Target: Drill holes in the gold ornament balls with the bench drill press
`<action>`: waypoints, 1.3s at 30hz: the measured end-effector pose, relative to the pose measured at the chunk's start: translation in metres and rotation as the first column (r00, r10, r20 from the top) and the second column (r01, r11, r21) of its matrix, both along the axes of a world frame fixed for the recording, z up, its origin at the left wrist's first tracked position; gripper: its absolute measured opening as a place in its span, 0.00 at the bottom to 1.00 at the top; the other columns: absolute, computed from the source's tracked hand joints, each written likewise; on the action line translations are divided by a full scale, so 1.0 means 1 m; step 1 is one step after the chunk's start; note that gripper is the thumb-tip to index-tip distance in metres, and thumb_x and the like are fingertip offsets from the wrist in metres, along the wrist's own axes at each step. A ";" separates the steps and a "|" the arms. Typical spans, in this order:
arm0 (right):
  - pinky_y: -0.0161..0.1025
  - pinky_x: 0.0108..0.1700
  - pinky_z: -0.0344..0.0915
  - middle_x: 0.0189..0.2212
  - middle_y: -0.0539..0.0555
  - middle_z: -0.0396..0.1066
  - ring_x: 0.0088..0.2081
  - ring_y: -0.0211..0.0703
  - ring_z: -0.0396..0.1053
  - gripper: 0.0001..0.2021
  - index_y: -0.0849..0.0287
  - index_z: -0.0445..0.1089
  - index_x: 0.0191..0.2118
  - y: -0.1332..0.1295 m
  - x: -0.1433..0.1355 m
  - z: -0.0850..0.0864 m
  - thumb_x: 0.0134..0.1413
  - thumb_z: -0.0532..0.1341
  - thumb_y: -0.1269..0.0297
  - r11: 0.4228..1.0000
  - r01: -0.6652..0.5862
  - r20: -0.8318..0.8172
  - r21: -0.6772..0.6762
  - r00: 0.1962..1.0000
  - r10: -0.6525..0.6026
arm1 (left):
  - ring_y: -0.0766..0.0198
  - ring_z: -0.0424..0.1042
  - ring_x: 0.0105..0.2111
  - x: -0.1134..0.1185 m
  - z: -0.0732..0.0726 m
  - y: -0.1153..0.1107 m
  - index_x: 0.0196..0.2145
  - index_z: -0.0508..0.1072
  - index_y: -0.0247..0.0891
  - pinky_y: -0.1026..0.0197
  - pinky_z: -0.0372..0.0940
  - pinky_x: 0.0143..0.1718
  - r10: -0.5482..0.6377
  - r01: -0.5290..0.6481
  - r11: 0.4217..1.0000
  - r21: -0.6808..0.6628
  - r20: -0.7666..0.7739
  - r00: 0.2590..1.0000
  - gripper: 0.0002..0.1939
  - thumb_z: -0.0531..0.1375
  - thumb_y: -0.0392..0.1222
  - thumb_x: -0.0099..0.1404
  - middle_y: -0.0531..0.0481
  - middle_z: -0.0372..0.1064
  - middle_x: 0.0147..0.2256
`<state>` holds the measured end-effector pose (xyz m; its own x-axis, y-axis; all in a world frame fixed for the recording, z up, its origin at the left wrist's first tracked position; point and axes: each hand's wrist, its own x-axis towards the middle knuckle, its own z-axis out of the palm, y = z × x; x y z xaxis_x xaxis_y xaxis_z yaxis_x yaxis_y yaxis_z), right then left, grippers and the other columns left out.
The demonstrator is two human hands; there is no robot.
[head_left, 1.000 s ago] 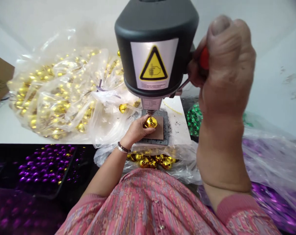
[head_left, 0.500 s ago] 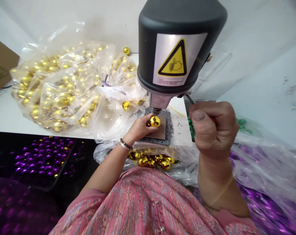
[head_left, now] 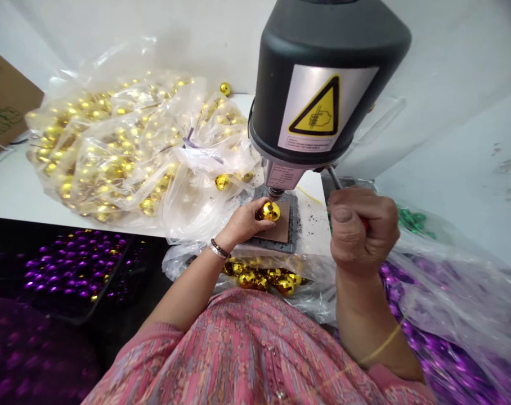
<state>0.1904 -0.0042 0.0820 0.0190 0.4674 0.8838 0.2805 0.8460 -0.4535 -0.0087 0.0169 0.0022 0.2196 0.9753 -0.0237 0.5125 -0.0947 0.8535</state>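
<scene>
A shiny gold faceted ball (head_left: 271, 211) is pinched between the thumb and fingers of my left hand (head_left: 243, 220). It sits on a brown board (head_left: 276, 230) over the grey base (head_left: 292, 242) of a drill press (head_left: 331, 50). Just above the ball is the chuck (head_left: 275, 193); whether a bit touches the ball I cannot tell. My right hand (head_left: 363, 230) is closed around the handle of the press lever (head_left: 335, 177), whose grip shows a little red between the fingers.
A large clear bag (head_left: 112, 146) of gold balls covers the table's left side. In front of me, an open plastic bag holds several gold balls (head_left: 261, 277). Purple balls (head_left: 70, 270) fill a dark crate at left; purple (head_left: 449, 354) and green ornaments (head_left: 416, 222) lie at right.
The view has shifted, so the press head appears farther right. My right hand has come slightly down and left with the lever. My left hand still holds the gold ball under the chuck.
</scene>
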 end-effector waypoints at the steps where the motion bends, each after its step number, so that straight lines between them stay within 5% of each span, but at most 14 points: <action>1: 0.38 0.35 0.69 0.27 0.46 0.70 0.31 0.35 0.71 0.02 0.52 0.68 0.36 0.001 0.000 -0.002 0.61 0.61 0.65 1.000 0.000 -0.005 0.010 1.000 0.000 | 0.56 0.74 0.40 0.000 0.000 0.000 0.51 0.76 0.38 0.59 0.67 0.44 -0.004 0.004 1.000 -0.003 0.003 1.000 0.24 0.69 0.41 0.56 0.50 0.78 0.40; 13: 0.39 0.33 0.69 0.29 0.47 0.70 0.30 0.36 0.68 0.03 0.53 0.67 0.37 0.008 -0.004 -0.040 0.59 0.59 0.68 0.997 0.001 -0.030 0.073 1.000 0.001 | 0.59 0.73 0.39 -0.002 -0.003 0.002 0.53 0.76 0.39 0.61 0.65 0.42 -0.029 0.031 0.999 -0.034 0.040 0.999 0.26 0.69 0.41 0.56 0.52 0.77 0.39; 17: 0.37 0.31 0.66 0.24 0.46 0.66 0.27 0.34 0.68 0.06 0.54 0.67 0.34 0.005 -0.010 -0.015 0.62 0.58 0.62 0.998 -0.041 -0.135 0.053 0.990 0.048 | 0.58 0.73 0.39 -0.003 -0.001 0.002 0.52 0.76 0.38 0.60 0.66 0.42 -0.023 0.024 0.999 -0.046 0.019 1.000 0.25 0.69 0.42 0.56 0.51 0.77 0.39; 24: 0.34 0.31 0.59 0.20 0.43 0.57 0.22 0.27 0.58 0.18 0.59 0.64 0.30 0.018 -0.027 0.053 0.67 0.56 0.50 0.988 0.093 -0.311 -0.126 0.942 -0.128 | 0.56 0.74 0.48 -0.007 -0.002 -0.012 0.56 0.73 0.38 0.57 0.68 0.52 -0.032 0.032 0.999 0.002 0.069 0.997 0.31 0.69 0.38 0.54 0.50 0.77 0.48; 29: 0.30 0.28 0.54 0.20 0.42 0.57 0.21 0.24 0.57 0.19 0.60 0.64 0.32 0.021 -0.031 0.055 0.67 0.55 0.48 0.985 0.080 -0.344 -0.152 0.930 -0.129 | 0.57 0.74 0.49 -0.017 -0.002 -0.031 0.57 0.74 0.37 0.57 0.69 0.53 -0.111 0.108 0.993 0.040 0.076 0.991 0.29 0.67 0.37 0.56 0.47 0.77 0.50; 33: 0.27 0.25 0.49 0.20 0.42 0.58 0.21 0.22 0.56 0.19 0.60 0.64 0.33 0.019 -0.029 0.052 0.67 0.54 0.49 0.984 0.051 -0.336 -0.169 0.936 -0.106 | 0.60 0.75 0.40 -0.035 0.005 -0.041 0.60 0.74 0.39 0.59 0.71 0.44 -0.240 0.242 0.970 -0.010 0.106 0.965 0.35 0.71 0.46 0.55 0.43 0.78 0.50; 35: 0.26 0.24 0.49 0.21 0.42 0.59 0.21 0.22 0.57 0.19 0.60 0.64 0.33 0.018 -0.029 0.052 0.67 0.55 0.49 0.985 0.047 -0.345 -0.168 0.933 -0.103 | 0.62 0.75 0.36 -0.045 0.011 -0.038 0.59 0.75 0.39 0.60 0.71 0.41 -0.157 0.159 0.987 -0.010 0.106 0.982 0.33 0.70 0.50 0.58 0.44 0.79 0.47; 37: 0.26 0.23 0.49 0.21 0.43 0.59 0.21 0.23 0.58 0.19 0.60 0.65 0.34 0.018 -0.029 0.052 0.67 0.55 0.48 0.984 0.052 -0.352 -0.172 0.929 -0.111 | 0.61 0.76 0.37 -0.056 0.015 -0.026 0.55 0.78 0.38 0.59 0.71 0.43 0.090 -0.092 0.996 0.018 0.080 0.993 0.24 0.64 0.50 0.64 0.44 0.80 0.45; 39: 0.28 0.23 0.49 0.21 0.43 0.60 0.21 0.24 0.59 0.19 0.59 0.65 0.34 0.017 -0.029 0.052 0.66 0.56 0.47 0.981 0.052 -0.354 -0.185 0.928 -0.116 | 0.57 0.77 0.43 -0.066 0.017 -0.007 0.50 0.80 0.35 0.58 0.70 0.48 0.372 -0.372 0.927 0.049 0.010 0.928 0.18 0.59 0.45 0.68 0.43 0.80 0.45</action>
<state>0.1614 0.0127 0.1342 0.3677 0.5922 0.7170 0.1374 0.7280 -0.6717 -0.0751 0.0100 0.0196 -0.1597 0.9868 0.0259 0.5187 0.0616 0.8527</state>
